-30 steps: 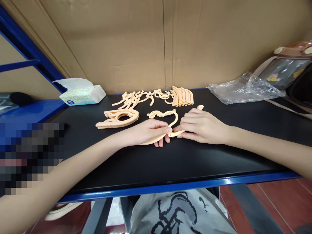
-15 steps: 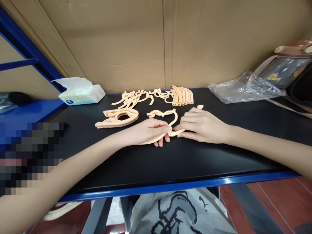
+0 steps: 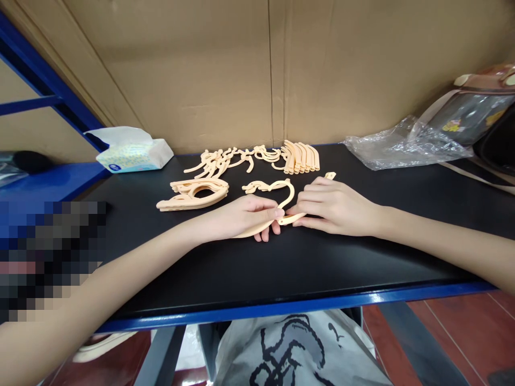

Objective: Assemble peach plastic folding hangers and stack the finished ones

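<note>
Over the black table top, my left hand (image 3: pixel 250 214) pinches a cream plastic hanger arm (image 3: pixel 252 231) together with a curved hanger hook (image 3: pixel 288 197), thumb on top. My right hand (image 3: pixel 336 208) is closed around a second hanger arm (image 3: pixel 292 219), whose holed end meets the other pieces at my left fingertips. Whether they are joined there is hidden by the fingers. Just behind the hook lie small cream hanger pieces (image 3: pixel 254 187). To the left rests a pile of folded hangers (image 3: pixel 193 195).
Along the back lie loose hanger hooks (image 3: pixel 215 161) and a row of curved hanger arms (image 3: pixel 301 158). A tissue pack (image 3: pixel 137 155) sits back left. At back right are a crumpled clear bag (image 3: pixel 402 147) and a strapped bottle (image 3: pixel 462 118). Cardboard (image 3: pixel 193 69) stands behind.
</note>
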Demonstrator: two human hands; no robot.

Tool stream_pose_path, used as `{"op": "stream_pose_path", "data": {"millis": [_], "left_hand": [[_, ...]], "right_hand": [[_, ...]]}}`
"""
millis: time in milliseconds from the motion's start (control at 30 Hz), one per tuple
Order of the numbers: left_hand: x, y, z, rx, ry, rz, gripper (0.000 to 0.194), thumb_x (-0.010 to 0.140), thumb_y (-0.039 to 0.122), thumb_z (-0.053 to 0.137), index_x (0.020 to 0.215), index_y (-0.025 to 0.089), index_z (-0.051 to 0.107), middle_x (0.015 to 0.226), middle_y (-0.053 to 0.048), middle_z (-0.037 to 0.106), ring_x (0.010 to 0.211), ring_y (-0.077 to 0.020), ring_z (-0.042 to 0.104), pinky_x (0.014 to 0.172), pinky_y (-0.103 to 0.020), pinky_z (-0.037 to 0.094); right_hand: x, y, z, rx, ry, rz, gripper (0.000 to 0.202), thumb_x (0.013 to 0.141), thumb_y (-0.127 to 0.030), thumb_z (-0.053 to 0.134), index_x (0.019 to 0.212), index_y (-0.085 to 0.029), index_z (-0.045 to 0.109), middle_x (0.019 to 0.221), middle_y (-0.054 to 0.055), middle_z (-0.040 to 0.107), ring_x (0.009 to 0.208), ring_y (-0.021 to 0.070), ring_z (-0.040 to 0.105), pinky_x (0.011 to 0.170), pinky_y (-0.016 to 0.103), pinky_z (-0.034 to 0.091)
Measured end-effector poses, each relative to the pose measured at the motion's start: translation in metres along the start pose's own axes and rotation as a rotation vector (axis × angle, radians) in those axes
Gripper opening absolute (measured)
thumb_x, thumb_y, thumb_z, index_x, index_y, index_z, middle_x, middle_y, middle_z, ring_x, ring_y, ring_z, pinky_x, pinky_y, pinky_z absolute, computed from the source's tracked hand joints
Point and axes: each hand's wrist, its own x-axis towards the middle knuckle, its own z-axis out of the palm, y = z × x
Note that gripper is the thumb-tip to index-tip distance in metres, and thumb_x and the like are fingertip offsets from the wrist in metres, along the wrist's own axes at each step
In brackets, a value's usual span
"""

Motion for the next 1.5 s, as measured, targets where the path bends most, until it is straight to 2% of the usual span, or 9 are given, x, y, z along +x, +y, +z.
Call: {"op": "stream_pose_path", "data": {"millis": [833, 1100, 1500], "left_hand": [[-0.0002, -0.0017, -0.0007, 0.027, -0.012, 0.009, 0.038, 0.087, 0.049, 0.051, 0.081, 0.013, 0.061, 0.076, 0.0, 0.063, 0.061, -0.008, 0.057, 0.054, -0.018, 0.046], [0.0006, -0.0013, -0.0006, 0.015, -0.013, 0.017, 0.031, 0.088, 0.041, 0.053, 0.08, 0.012, 0.061, 0.074, 0.001, 0.062, 0.06, -0.0071, 0.057, 0.054, -0.016, 0.046], [0.0002, -0.0017, -0.0011, 0.016, -0.012, 0.033, 0.035, 0.089, 0.044, 0.051, 0.081, 0.012, 0.062, 0.077, 0.0, 0.063, 0.061, -0.0069, 0.057, 0.054, -0.016, 0.046]], "right_hand": [[-0.0002, 0.0007, -0.002, 0.051, -0.062, 0.024, 0.025, 0.095, -0.033, 0.043, 0.092, -0.016, 0.062, 0.08, 0.002, 0.063, 0.071, 0.0141, 0.049, 0.068, 0.027, 0.031], [-0.0001, 0.0009, -0.0025, 0.066, -0.071, 0.035, 0.026, 0.095, -0.034, 0.043, 0.091, -0.017, 0.062, 0.079, 0.002, 0.062, 0.071, 0.0143, 0.049, 0.068, 0.027, 0.031], [-0.0006, 0.0009, -0.0023, 0.051, -0.066, 0.04, 0.027, 0.095, -0.034, 0.043, 0.088, -0.017, 0.061, 0.077, 0.001, 0.061, 0.069, 0.0135, 0.047, 0.068, 0.027, 0.031]]}}
